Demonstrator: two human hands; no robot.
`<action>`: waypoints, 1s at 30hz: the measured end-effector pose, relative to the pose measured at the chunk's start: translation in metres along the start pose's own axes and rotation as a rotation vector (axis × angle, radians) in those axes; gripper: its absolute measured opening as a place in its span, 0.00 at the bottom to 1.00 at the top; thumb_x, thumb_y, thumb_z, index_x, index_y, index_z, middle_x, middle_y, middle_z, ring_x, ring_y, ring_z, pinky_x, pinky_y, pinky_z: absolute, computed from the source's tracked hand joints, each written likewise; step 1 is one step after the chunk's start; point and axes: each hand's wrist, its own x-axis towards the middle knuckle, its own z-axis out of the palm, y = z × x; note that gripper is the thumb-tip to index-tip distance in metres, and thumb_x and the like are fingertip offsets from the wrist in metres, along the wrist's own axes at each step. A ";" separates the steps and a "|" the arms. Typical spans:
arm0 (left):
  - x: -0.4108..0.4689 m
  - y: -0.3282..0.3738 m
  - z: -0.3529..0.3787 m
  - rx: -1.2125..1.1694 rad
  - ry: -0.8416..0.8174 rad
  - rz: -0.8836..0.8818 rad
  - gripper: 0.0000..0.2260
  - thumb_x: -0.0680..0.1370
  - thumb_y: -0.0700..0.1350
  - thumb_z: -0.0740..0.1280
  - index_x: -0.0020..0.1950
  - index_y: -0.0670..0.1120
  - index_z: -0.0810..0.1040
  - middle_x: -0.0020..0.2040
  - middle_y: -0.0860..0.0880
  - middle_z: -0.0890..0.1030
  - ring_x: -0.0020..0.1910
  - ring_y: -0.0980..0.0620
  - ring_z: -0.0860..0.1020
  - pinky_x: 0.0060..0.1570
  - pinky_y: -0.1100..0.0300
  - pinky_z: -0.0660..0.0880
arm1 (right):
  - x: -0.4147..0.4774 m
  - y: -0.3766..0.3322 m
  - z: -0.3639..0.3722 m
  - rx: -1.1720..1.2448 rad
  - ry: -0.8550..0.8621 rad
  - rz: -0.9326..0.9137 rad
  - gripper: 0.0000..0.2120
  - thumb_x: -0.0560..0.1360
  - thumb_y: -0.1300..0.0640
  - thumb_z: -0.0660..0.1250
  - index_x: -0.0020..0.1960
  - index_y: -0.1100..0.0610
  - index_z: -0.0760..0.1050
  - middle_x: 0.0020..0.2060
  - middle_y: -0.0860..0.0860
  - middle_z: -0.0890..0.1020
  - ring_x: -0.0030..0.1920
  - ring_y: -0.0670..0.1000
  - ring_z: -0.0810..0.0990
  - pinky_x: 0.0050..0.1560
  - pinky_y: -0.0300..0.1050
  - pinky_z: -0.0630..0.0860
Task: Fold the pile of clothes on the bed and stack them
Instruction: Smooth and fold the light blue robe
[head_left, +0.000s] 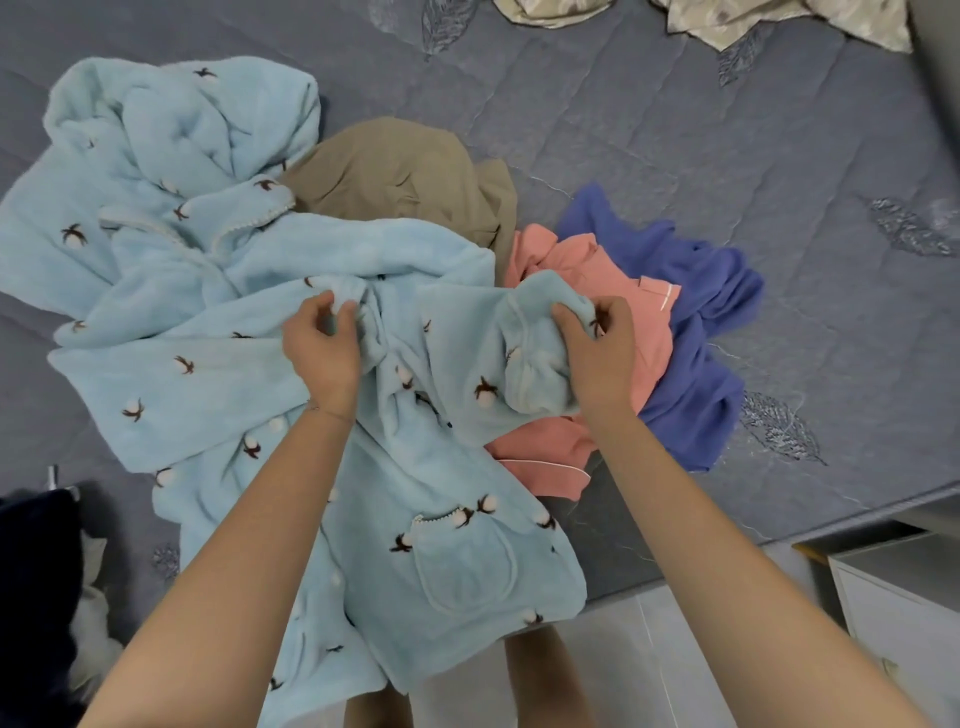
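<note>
From the head camera, both hands are clenched on the light blue fleece pyjama top (260, 364), which sprawls across the near half of the bed (675, 130). Its pocketed hem hangs over the bed's edge toward the floor (649, 649). The left hand (322, 348) pinches a bunch of fleece near the middle. The right hand (597, 353) grips what looks like a sleeve cuff.

The main risk, as I judge it, is that the thick fleece is bunched and twisted between the two grips. Lifting it like this would likely leave a lopsided fold. The overhanging hem could also pull the top off the bed. It lies over the coral pyjama piece (597, 270), so a tug may drag that piece along.

More blue fleece is heaped at the far left; whether it is a separate garment I cannot tell. A tan garment (395, 171) lies behind the top, and a violet-blue garment (691, 322) sits just beside the coral one, partly under it. These unfolded clothes take up the nearby flat space needed for folding. A patterned quilt (779, 21) lies along the far edge, a white cabinet (893, 597) stands at lower right, and a dark bundle (36, 571) sits at lower left.
</note>
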 end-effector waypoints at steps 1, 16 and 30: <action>-0.003 0.000 0.002 0.009 -0.051 0.004 0.20 0.79 0.46 0.67 0.69 0.39 0.74 0.59 0.42 0.80 0.59 0.46 0.77 0.64 0.53 0.72 | 0.001 0.001 -0.002 0.017 -0.009 0.020 0.11 0.75 0.58 0.71 0.45 0.57 0.67 0.36 0.45 0.70 0.34 0.38 0.68 0.40 0.29 0.68; -0.048 0.069 -0.023 -0.421 -0.474 -0.135 0.21 0.84 0.55 0.57 0.56 0.38 0.78 0.52 0.44 0.82 0.53 0.53 0.80 0.56 0.57 0.76 | -0.040 -0.040 0.065 0.195 -0.257 0.063 0.06 0.77 0.54 0.70 0.47 0.54 0.73 0.43 0.48 0.79 0.42 0.42 0.77 0.46 0.35 0.74; -0.007 0.047 -0.126 -0.660 -0.459 -0.199 0.18 0.81 0.40 0.65 0.71 0.41 0.71 0.65 0.42 0.79 0.63 0.44 0.78 0.64 0.46 0.75 | -0.092 -0.038 0.143 0.024 -0.299 -0.068 0.22 0.79 0.51 0.67 0.71 0.55 0.70 0.67 0.49 0.74 0.68 0.46 0.70 0.70 0.40 0.64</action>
